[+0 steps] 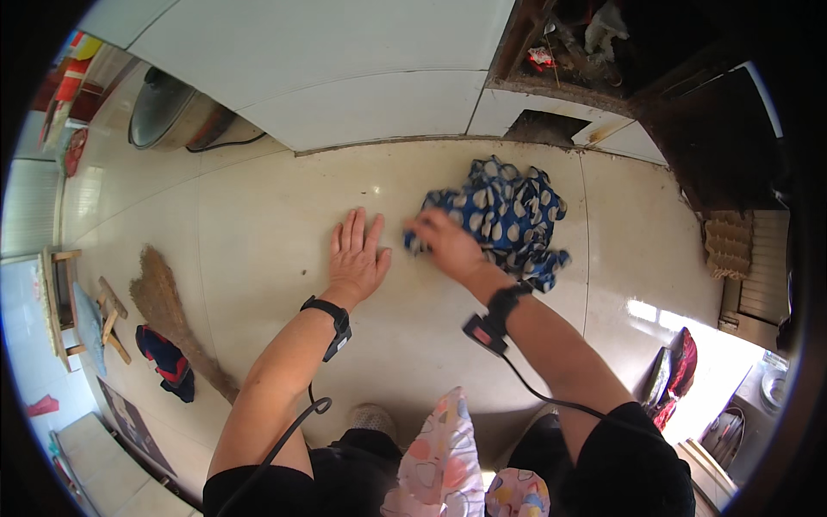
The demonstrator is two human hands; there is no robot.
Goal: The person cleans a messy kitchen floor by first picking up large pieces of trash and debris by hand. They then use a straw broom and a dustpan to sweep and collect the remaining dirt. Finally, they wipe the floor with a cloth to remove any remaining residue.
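Observation:
My left hand (356, 255) lies palm down on the pale tiled floor (271, 245), its fingers spread and holding nothing. To its right, my right hand (452, 249) is blurred, with bent fingers gripping the left edge of a blue fabric piece with pale polka dots (510, 207). The fabric is crumpled in folds on the floor, reaching up and to the right of that hand. My fingertips and the bit of fabric under them are smeared by motion. Each wrist wears a black strap with a small device; a cable runs from the right one.
White cabinet fronts (362, 97) border the floor ahead, with a dark, littered recess (568, 52) at upper right. Leftward are a lidded pot (171, 116), a straw broom (161, 291), a dark blue and red cloth (167, 365) and a wooden stool (111, 320). Egg trays (729, 242) sit far right.

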